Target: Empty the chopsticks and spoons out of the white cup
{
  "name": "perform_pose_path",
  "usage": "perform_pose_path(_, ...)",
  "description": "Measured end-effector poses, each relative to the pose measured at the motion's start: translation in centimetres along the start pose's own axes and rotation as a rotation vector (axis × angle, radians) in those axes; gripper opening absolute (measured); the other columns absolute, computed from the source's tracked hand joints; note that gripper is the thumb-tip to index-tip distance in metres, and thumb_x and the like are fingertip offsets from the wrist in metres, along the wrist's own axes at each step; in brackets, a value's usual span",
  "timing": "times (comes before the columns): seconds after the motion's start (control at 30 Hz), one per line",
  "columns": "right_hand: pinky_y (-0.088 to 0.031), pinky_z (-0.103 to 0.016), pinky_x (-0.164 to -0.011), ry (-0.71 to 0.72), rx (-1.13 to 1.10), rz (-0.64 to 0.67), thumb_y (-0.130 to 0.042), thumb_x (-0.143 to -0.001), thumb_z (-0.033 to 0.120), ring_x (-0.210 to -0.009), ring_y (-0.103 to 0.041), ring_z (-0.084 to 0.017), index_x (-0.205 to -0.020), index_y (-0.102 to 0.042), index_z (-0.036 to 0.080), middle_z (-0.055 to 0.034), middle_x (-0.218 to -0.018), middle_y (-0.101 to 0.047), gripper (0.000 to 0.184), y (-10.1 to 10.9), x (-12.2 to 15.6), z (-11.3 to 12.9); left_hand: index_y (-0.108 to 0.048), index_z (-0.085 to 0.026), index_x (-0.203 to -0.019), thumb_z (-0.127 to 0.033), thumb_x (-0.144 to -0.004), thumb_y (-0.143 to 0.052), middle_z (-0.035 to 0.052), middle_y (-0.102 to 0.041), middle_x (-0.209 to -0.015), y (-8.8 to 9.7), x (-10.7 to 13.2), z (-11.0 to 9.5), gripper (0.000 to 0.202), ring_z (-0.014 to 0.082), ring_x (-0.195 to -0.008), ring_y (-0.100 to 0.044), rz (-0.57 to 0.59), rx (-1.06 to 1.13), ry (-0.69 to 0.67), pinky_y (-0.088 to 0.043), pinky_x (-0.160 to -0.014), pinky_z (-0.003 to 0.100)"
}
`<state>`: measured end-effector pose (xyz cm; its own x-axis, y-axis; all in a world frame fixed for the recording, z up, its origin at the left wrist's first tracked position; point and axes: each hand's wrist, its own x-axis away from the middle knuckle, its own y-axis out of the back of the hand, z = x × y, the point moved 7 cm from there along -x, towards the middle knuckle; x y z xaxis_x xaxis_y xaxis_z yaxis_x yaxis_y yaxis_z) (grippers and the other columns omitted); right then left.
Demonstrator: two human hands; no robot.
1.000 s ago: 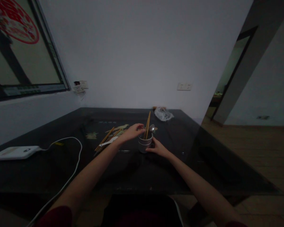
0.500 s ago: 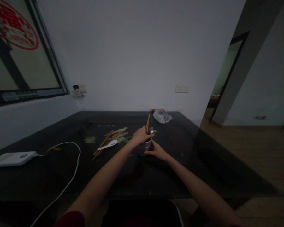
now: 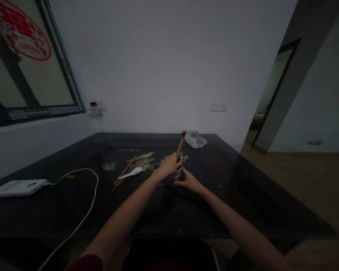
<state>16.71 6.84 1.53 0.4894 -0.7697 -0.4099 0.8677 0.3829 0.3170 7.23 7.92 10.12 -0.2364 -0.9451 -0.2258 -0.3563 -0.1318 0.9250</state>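
Observation:
A grey cup (image 3: 173, 175) stands on the dark table in front of me. My right hand (image 3: 190, 182) grips its right side, thumb and fingers around the wall. My left hand (image 3: 168, 165) is at the cup's mouth, its fingers closed around wooden chopsticks (image 3: 180, 146) that stick up out of it, leaning right. Beside them a metal spoon (image 3: 181, 155) shows its shiny bowl; the lower ends are hidden by hand and cup. Left of the cup, a white spoon (image 3: 132, 172) lies across several more chopsticks (image 3: 127, 168) on the tabletop.
The dark glossy table (image 3: 214, 214) carries a printed flower pattern. A crumpled clear plastic bag (image 3: 195, 139) lies near the wall. At the left is a white power bank (image 3: 18, 188) with a white cable (image 3: 93, 199) curving to the front edge.
The chopsticks in the cup lean further right, and the metal spoon's bowl looks narrower. My left hand has shifted slightly with them; my right hand stays on the cup. The view has moved a little.

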Motion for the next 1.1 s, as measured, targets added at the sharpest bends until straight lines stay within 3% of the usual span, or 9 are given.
perform_pose_path(0.23, -0.037, -0.047, -0.105, -0.031, -0.053, 0.019, -0.079, -0.063, 0.031, -0.12, -0.05, -0.027, -0.136, -0.038, 0.022, -0.0109, -0.133, -0.051, 0.084, -0.2, -0.1, -0.7, -0.048, -0.016, -0.107, -0.046, -0.09, -0.035, 0.0166, -0.066, -0.103, 0.3, 0.5, -0.3, 0.037, 0.0301, -0.096, -0.064, 0.018, 0.066, 0.0, -0.047, -0.076, 0.034)
perform_pose_path(0.53, -0.038, -0.046, -0.104, -0.044, -0.088, 0.026, -0.079, -0.062, 0.032, -0.118, -0.052, -0.027, -0.133, -0.04, 0.021, -0.0121, -0.131, -0.053, 0.082, -0.3, 0.0, -0.6, -0.041, -0.014, -0.11, -0.04, -0.094, -0.027, 0.0163, -0.066, -0.098, 1.1, 0.1, -0.2, 0.033, 0.0272, -0.088, -0.065, -0.061, 0.283, 0.029, -0.046, -0.072, 0.033)
perform_pose_path(0.83, -0.035, -0.046, -0.106, -0.039, -0.059, 0.006, -0.079, -0.062, 0.033, -0.122, -0.048, -0.028, -0.132, -0.043, 0.02, -0.0123, -0.131, -0.052, 0.08, -0.3, 0.1, 0.4, -0.042, -0.017, -0.117, -0.024, -0.092, -0.03, 0.0057, -0.065, -0.087, 1.7, 0.1, -0.1, 0.029, 0.0175, -0.083, -0.063, -0.168, 0.504, -0.106, -0.045, -0.079, 0.029)
perform_pose_path(1.1, -0.036, -0.045, -0.106, -0.041, -0.087, 0.021, -0.079, -0.063, 0.031, -0.124, -0.047, -0.027, -0.135, -0.039, 0.021, -0.012, -0.137, -0.047, 0.083, -0.3, 0.0, 0.2, -0.044, -0.02, -0.115, -0.029, -0.094, -0.027, -0.0007, -0.055, -0.074, 1.8, 0.0, 0.6, 0.028, 0.0119, -0.065, -0.056, -0.217, 0.696, -0.1, -0.044, -0.064, 0.023)
